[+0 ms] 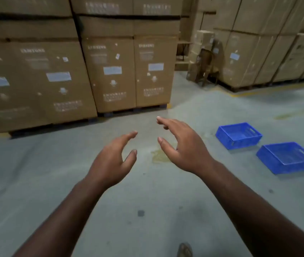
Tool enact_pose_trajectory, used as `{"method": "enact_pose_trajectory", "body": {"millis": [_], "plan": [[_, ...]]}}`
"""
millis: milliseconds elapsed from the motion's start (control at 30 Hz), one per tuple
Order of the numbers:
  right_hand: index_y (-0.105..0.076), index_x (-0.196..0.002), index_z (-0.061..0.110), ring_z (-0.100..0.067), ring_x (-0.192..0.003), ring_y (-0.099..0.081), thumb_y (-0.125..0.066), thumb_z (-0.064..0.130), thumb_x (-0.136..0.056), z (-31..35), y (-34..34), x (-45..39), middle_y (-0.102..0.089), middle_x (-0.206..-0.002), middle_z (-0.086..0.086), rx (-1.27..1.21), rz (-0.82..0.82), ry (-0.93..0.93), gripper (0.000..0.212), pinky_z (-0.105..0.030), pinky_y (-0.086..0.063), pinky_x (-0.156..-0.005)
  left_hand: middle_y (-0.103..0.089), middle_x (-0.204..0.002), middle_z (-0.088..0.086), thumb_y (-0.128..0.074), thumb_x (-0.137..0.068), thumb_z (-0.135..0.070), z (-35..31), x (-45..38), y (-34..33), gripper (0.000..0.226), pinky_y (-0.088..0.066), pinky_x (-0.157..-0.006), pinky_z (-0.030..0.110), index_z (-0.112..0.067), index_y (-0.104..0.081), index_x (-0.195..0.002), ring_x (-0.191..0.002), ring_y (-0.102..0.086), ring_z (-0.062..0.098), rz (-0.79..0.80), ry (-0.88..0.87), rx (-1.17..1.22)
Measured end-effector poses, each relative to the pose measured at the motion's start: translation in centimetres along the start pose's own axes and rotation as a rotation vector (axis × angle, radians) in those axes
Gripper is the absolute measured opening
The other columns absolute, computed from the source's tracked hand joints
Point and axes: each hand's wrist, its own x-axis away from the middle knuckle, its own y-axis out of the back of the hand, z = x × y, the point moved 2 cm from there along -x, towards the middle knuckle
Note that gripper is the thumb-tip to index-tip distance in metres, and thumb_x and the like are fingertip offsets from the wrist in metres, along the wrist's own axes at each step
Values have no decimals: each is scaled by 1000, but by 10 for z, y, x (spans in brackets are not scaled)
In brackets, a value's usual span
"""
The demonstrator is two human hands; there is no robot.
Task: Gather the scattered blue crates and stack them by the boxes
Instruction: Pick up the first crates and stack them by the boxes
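Head view, grey floor [36, 182], stacked boxes [110, 71], 2 crates [238, 135]

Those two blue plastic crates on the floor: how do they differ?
The farther blue plastic crate lies nearer the stacked cardboard boxes; the nearer blue plastic crate sits further right and looks larger in view. Each is turned at a slightly different angle. Both are empty, upright, mesh-walled, apart from each other and untouched by the hands.

Both forearms are bare and sleeveless, with short pale nails on the fingers [161, 140] and a brown sandal [184, 250] below.
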Motion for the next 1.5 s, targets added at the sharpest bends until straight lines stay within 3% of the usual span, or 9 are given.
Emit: {"method": "enact_pose_trajectory", "body": {"millis": [100,267,400,533,767,967,1133,1300,1500], "plan": [[-55,-142,25,-7,-116,-60,-62,31,-95,-85,-2,18,-61,-135,13,-8,24,-132,48,-32,-49,-101,-55,-147,-14,-58,-98,-35,1,-34,-68,50,-42,-108,28,-34,-48,-147,-135,-50,6,81,57,54],[-63,-133,23,-8,-110,-63,-64,26,-94,-234,10,35,-65,-125,11,-38,11,-290,40,-32,-50,-99,-59,-140,-18,-59,-98,-31,-9,-108,-183,43,-41,-107,24,-34,-56,-141,-130,-53,3,150,135,153],[-64,-131,21,-8,-109,-63,-65,33,-94,-339,31,22,-66,-122,12,-88,9,-379,39,-31,-50,-98,-61,-137,-17,-59,-98,-28,-35,-185,-265,40,-45,-107,29,-31,-60,-138,-123,-54,-2,176,179,215],[-60,-136,17,-11,-108,-65,-65,25,-95,-428,55,5,-67,-125,9,-130,-47,-491,42,-37,-52,-98,-63,-135,-13,-59,-98,-26,-63,-259,-339,39,-45,-108,31,-27,-61,-137,-123,-56,1,246,192,255],[-60,-134,20,-9,-106,-66,-70,24,-92,-612,82,-14,-68,-124,11,-136,3,-605,43,-39,-52,-97,-61,-131,-18,-58,-99,-24,-79,-399,-475,38,-44,-103,22,-27,-61,-137,-119,-56,-4,355,239,308],[-64,-130,22,-6,-105,-67,-66,25,-95,-782,103,-31,-69,-120,13,-150,-19,-788,35,-43,-54,-95,-65,-123,-22,-59,-99,-18,-85,-522,-606,35,-47,-106,25,-27,-63,-132,-120,-59,-3,426,320,406],[-64,-131,21,-6,-108,-65,-63,30,-98,-897,146,-66,-67,-125,13,-122,48,-807,34,-40,-53,-97,-67,-124,-18,-59,-98,-17,-126,-649,-690,34,-48,-105,26,-25,-63,-131,-118,-60,-4,539,242,401],[-65,-129,25,-4,-107,-65,-65,29,-96,-1027,190,-103,-68,-121,16,-146,22,-843,34,-31,-52,-95,-71,-116,-17,-59,-96,-12,-168,-775,-774,30,-51,-101,25,-24,-67,-123,-111,-65,-2,516,224,424],[-72,-119,23,2,-102,-66,-67,26,-96,-1211,220,-122,-72,-112,15,-270,16,-924,24,-18,-51,-89,-71,-117,-21,-59,-97,-8,-225,-860,-911,26,-50,-98,21,-23,-70,-116,-114,-65,2,515,323,510]]}}
